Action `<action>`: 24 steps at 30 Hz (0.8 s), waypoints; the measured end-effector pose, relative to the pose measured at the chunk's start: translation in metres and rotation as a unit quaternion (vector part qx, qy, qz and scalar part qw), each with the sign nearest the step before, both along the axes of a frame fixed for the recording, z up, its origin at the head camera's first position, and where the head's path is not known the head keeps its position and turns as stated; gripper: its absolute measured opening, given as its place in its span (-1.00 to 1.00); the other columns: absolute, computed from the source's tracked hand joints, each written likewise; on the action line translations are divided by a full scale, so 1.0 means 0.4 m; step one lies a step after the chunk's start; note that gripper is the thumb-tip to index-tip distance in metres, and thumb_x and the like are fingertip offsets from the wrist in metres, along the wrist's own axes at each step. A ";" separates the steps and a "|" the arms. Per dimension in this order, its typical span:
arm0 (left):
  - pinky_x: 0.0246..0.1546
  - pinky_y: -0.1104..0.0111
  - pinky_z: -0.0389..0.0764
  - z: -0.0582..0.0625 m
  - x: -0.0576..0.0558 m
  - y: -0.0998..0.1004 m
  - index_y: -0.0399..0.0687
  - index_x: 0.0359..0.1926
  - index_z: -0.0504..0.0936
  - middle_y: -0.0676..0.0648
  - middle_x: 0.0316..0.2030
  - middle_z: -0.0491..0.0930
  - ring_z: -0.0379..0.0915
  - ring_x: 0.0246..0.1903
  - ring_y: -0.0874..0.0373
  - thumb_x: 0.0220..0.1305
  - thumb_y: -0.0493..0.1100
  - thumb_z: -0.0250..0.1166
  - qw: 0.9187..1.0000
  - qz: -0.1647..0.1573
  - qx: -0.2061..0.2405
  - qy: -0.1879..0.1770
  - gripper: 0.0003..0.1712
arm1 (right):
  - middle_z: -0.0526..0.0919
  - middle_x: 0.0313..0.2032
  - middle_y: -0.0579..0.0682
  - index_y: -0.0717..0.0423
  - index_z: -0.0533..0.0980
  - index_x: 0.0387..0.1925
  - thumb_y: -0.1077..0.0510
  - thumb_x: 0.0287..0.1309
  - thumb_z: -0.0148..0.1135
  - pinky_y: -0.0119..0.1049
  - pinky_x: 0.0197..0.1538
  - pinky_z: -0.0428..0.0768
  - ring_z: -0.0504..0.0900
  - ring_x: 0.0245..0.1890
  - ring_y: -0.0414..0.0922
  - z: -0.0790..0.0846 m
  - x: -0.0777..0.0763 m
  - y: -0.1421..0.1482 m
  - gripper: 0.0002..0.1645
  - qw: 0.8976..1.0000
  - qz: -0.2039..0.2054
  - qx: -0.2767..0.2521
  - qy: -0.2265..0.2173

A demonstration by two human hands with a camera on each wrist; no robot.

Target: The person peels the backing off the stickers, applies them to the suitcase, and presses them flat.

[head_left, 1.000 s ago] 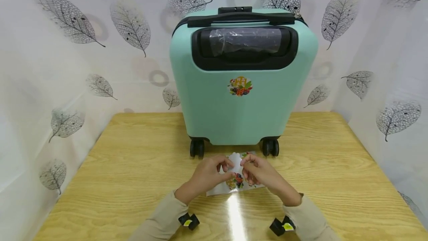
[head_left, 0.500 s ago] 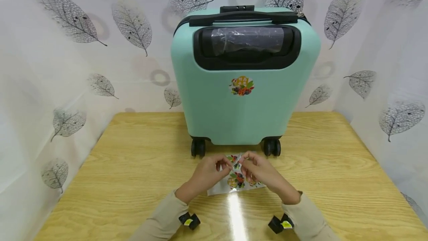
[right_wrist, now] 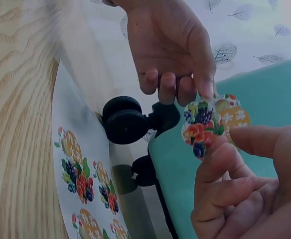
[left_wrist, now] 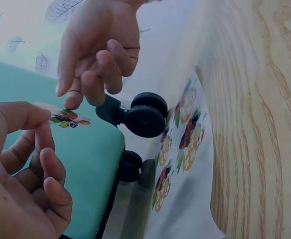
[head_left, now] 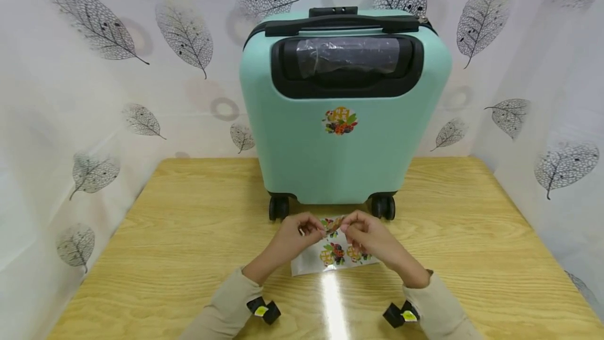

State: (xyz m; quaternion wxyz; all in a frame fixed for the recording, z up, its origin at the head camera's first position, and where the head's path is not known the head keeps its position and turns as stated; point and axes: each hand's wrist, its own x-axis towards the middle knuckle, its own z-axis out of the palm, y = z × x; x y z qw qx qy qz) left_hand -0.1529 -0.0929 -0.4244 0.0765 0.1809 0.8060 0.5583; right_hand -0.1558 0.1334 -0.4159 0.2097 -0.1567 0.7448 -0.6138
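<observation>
A fruit-printed sticker is held just above the sticker sheet, between both hands. My left hand pinches one edge of it with thumb and finger. The opposite edge is pinched by my right hand, its other fingers loosely bent. In the right wrist view the sticker's colourful berry print and orange patch face the camera. Under the hands, the white sticker sheet lies on the table, bearing several more fruit stickers. Behind it stands a mint-green suitcase with one similar round fruit sticker on its front.
Two black wheels, the left wheel and right wheel, stand right behind the sheet. The suitcase has a black carry handle on top. A leaf-patterned cloth hangs behind the wooden table.
The sticker between the hands has turned from its pale back side to show print. The hands have shifted slightly, uncovering more of the sheet. The suitcase stays in place.
</observation>
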 end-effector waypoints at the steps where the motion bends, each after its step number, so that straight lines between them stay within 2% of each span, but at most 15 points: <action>1: -0.42 0.49 0.43 0.002 0.000 -0.001 -0.13 -0.25 0.65 -0.13 -0.38 0.63 0.39 -0.47 0.30 0.26 -0.20 0.29 1.000 0.000 0.001 -0.004 -0.90 | 0.45 -0.47 -0.02 0.38 0.35 -0.06 0.14 0.41 -0.01 -0.38 -0.59 0.29 0.31 -0.64 -0.27 -0.001 -0.001 0.001 -0.68 1.000 -0.001 0.000 0.003; 7: -0.44 0.49 0.41 0.010 0.002 -0.011 -0.16 -0.22 0.65 -0.14 -0.36 0.62 0.38 -0.47 0.28 0.27 -0.18 0.28 0.999 -0.001 0.009 -0.034 -0.86 | 0.45 -0.47 0.04 0.36 0.38 -0.08 0.12 0.39 0.04 -0.35 -0.59 0.32 0.29 -0.65 -0.24 -0.006 -0.006 0.003 -0.68 1.000 -0.017 0.017 0.020; 13: -0.43 0.49 0.42 0.001 -0.001 -0.021 -0.18 -0.21 0.64 -0.11 -0.35 0.61 0.39 -0.47 0.30 0.27 -0.17 0.29 0.998 -0.007 0.015 -0.054 -0.84 | 0.48 -0.45 0.06 0.31 0.41 -0.11 0.10 0.35 0.12 -0.34 -0.60 0.33 0.28 -0.68 -0.21 -0.009 -0.011 -0.001 -0.68 0.998 -0.039 0.038 0.018; 20: -0.41 0.49 0.43 0.001 -0.005 -0.028 -0.21 -0.21 0.63 -0.06 -0.35 0.60 0.41 -0.44 0.31 0.26 -0.17 0.30 0.998 -0.006 0.022 -0.060 -0.82 | 0.48 -0.47 0.05 0.28 0.44 -0.13 0.10 0.36 0.11 -0.36 -0.65 0.30 0.28 -0.69 -0.23 -0.007 -0.015 -0.007 -0.72 0.998 -0.024 0.050 0.034; 24: -0.39 0.44 0.44 0.009 -0.006 -0.036 -0.21 -0.17 0.61 -0.12 -0.31 0.60 0.42 -0.40 0.22 0.27 -0.17 0.29 0.997 -0.001 0.032 -0.064 -0.81 | 0.48 -0.51 0.04 0.25 0.46 -0.17 0.06 0.36 0.11 -0.41 -0.69 0.29 0.28 -0.72 -0.28 0.000 -0.019 -0.017 -0.71 0.997 -0.025 0.053 0.054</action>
